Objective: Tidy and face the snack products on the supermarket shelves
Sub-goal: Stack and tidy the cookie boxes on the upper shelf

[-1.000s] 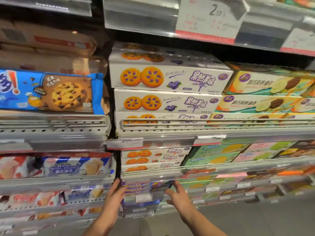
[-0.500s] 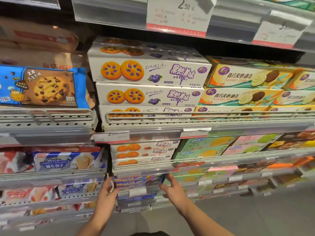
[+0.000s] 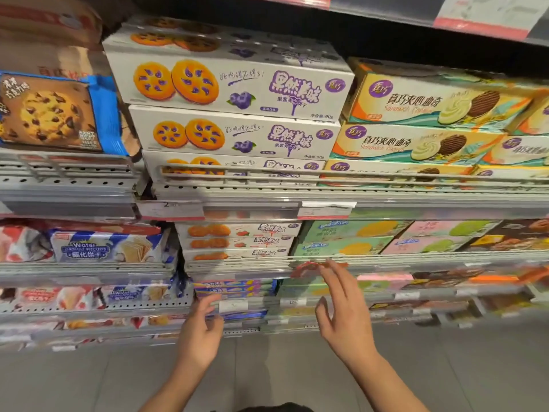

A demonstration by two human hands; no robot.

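Head view: blue-purple snack boxes [image 3: 234, 288] btwn left hand [image 3: 199, 334] & right hand [image 3: 346, 318].

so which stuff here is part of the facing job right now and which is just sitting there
In the job:
- left hand
- right hand
- purple snack boxes on the low shelf

Just there:
- blueberry biscuit boxes
- chocolate chip cookie pack
- wafer pack
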